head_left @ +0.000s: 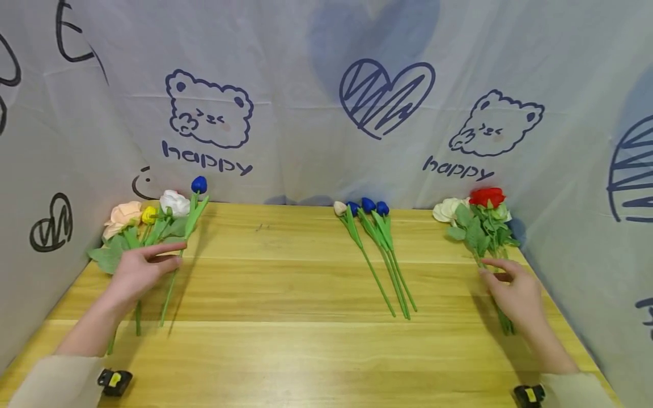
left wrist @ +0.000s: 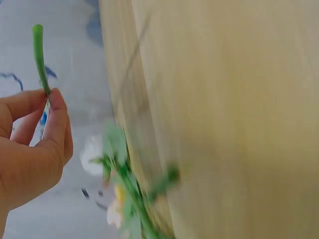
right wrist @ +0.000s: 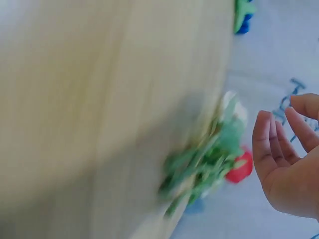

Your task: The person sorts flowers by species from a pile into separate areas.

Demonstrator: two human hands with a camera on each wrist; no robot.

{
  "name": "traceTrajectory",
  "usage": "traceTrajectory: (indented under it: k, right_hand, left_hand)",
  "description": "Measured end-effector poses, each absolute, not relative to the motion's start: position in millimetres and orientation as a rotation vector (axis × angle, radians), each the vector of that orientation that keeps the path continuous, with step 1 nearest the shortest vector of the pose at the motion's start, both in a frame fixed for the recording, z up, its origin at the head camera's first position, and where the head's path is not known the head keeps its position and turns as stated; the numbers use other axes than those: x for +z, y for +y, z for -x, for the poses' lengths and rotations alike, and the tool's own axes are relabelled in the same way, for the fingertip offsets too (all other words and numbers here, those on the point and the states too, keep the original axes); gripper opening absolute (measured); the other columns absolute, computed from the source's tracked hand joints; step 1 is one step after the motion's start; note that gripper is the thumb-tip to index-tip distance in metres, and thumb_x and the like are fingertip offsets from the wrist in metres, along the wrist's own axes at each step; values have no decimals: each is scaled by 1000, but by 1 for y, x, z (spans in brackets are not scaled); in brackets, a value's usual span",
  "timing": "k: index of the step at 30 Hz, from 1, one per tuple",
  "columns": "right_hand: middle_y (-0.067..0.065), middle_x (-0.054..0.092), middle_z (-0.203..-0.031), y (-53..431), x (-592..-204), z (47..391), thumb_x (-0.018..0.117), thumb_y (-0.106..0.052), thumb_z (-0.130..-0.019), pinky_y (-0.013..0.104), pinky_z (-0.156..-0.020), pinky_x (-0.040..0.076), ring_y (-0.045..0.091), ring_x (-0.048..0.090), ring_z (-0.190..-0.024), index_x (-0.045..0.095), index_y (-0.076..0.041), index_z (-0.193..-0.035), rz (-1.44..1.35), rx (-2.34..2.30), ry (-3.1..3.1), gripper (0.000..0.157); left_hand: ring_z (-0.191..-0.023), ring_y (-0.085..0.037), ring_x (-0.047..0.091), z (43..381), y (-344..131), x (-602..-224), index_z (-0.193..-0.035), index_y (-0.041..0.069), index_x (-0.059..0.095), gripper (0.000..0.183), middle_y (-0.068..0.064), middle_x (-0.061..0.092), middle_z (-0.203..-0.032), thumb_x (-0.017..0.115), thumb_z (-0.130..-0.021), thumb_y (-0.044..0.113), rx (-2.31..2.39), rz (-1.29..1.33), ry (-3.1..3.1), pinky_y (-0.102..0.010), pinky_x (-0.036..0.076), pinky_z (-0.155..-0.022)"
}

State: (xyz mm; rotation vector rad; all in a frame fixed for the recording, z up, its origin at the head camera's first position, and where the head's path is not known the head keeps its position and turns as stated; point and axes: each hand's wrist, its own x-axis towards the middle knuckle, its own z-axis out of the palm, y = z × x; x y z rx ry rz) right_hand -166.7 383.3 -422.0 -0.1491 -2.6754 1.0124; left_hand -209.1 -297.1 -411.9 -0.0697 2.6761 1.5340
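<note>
My left hand (head_left: pixel 140 269) pinches the green stem of a blue artificial tulip (head_left: pixel 199 185) between thumb and fingers, its bloom pointing toward the back curtain. In the left wrist view the cut end of the stem (left wrist: pixel 38 45) sticks out past the fingertips. Beside and below that hand lie a peach rose (head_left: pixel 123 218), a yellow tulip (head_left: pixel 149 215) and a white rose (head_left: pixel 175 203). My right hand (head_left: pixel 517 294) hovers over the stems of the right bunch, thumb and fingers apart with nothing between them. A red rose (head_left: pixel 487 197) and a cream rose (head_left: pixel 450 209) belong to that bunch.
Between the hands, several tulips lie at the back of the wooden table (head_left: pixel 306 351): one cream tulip (head_left: pixel 340 208) and several blue ones (head_left: pixel 368 204). A pale curtain (head_left: pixel 296 113) with drawn bears and hearts rises along the back and both sides.
</note>
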Motion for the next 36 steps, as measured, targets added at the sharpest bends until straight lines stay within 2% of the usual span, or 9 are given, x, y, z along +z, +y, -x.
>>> traceTrajectory:
  k: [2, 4, 9, 11, 14, 21, 27, 31, 36]
  right_hand:
    - [21, 56, -142, 368, -419, 168, 66, -29, -104, 23, -59, 57, -8, 62, -76, 69, -4, -134, 151, 1123, -2594, 39]
    - [15, 58, -139, 353, -416, 169, 69, -27, -103, 22, -62, 59, -5, 65, -75, 69, -4, -134, 142, 1214, -2518, 39]
    - [-7, 60, -124, 318, -411, 173, 71, -18, -101, 22, -70, 61, 0, 67, -86, 67, -2, -134, 59, 1439, -2355, 37]
    - [-11, 62, -122, 304, -409, 175, 70, -15, -102, 23, -73, 62, 3, 68, -89, 67, -1, -134, 8, 1520, -2311, 36]
    - [-9, 63, -122, 283, -405, 177, 69, -15, -102, 25, -75, 62, 4, 69, -90, 67, 0, -133, -65, 1599, -2278, 34]
    - [9, 63, -125, 233, -406, 181, 68, -11, -102, 34, -76, 64, 11, 69, -90, 69, 0, -129, -232, 1739, -2270, 28]
    - [14, 62, -133, 196, -410, 179, 69, -9, -102, 39, -75, 64, 14, 70, -97, 70, -4, -128, -396, 1830, -2315, 27]
    - [14, 64, -129, 177, -412, 177, 68, -7, -101, 40, -76, 64, 18, 71, -98, 70, -5, -127, -467, 1912, -2349, 26]
    - [16, 68, -125, 160, -411, 173, 69, -10, -101, 45, -77, 64, 33, 72, -100, 72, -5, -125, -490, 1950, -2440, 25]
  left_hand:
    - [-94, 11, 64, 210, -283, -412, -146, 2, 59, 51, 18, 70, -118, 70, -102, 25, 1633, 69, 2647, -14, 56, -82]
    - [-96, 11, 65, 211, -269, -411, -147, 2, 58, 52, 25, 67, -115, 71, -101, 23, 1737, 64, 2603, -14, 56, -85]
    - [-96, 7, 67, 217, -232, -407, -148, 3, 57, 52, 19, 68, -115, 72, -101, 21, 1908, 81, 2520, -16, 56, -87]
    - [-97, 5, 68, 220, -217, -406, -147, 3, 58, 52, 19, 68, -114, 72, -100, 18, 1984, 87, 2475, -16, 56, -87]
    - [-98, 3, 69, 224, -194, -403, -145, 0, 59, 50, 15, 69, -116, 73, -99, 13, 2124, 87, 2385, -16, 56, -87]
    - [-95, -1, 69, 231, -141, -400, -139, -8, 61, 46, 8, 72, -111, 72, -96, -1, 2362, 15, 2206, -20, 59, -85]
    - [-95, -3, 69, 235, -103, -403, -137, -8, 63, 43, 0, 69, -116, 71, -94, -7, 2435, -51, 2078, -23, 60, -85]
    - [-97, -7, 68, 235, -79, -404, -137, -8, 63, 44, -9, 66, -123, 71, -94, -8, 2451, -84, 2000, -25, 60, -85]
    - [-98, -10, 69, 234, -52, -403, -134, -4, 67, 41, -15, 67, -126, 72, -93, -7, 2443, -113, 1949, -27, 61, -85]
